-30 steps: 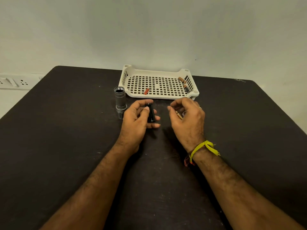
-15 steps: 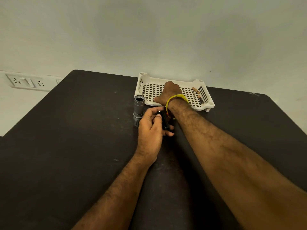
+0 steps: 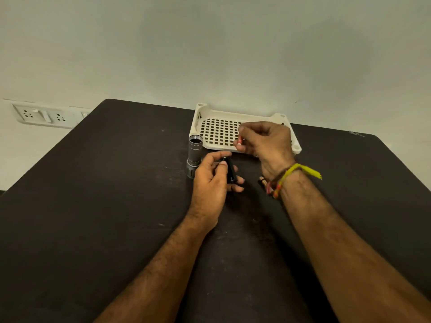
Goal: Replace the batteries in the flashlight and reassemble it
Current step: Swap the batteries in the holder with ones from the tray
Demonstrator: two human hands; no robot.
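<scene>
Left hand (image 3: 211, 183) curled round a black cylindrical battery holder (image 3: 230, 170), thumb pressed on top. Right hand (image 3: 264, 141) pinching a small red battery (image 3: 239, 141) at fingertips, above the white perforated plastic tray (image 3: 217, 132). Grey metal flashlight body (image 3: 194, 155) upright just left of left fingers.

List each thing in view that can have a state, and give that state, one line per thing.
Flashlight body: upright on the table, open end up.
Black battery holder: held in the left hand.
Red battery: pinched by the right hand.
Tray: resting on the table.
Another battery: lying on the table.
</scene>
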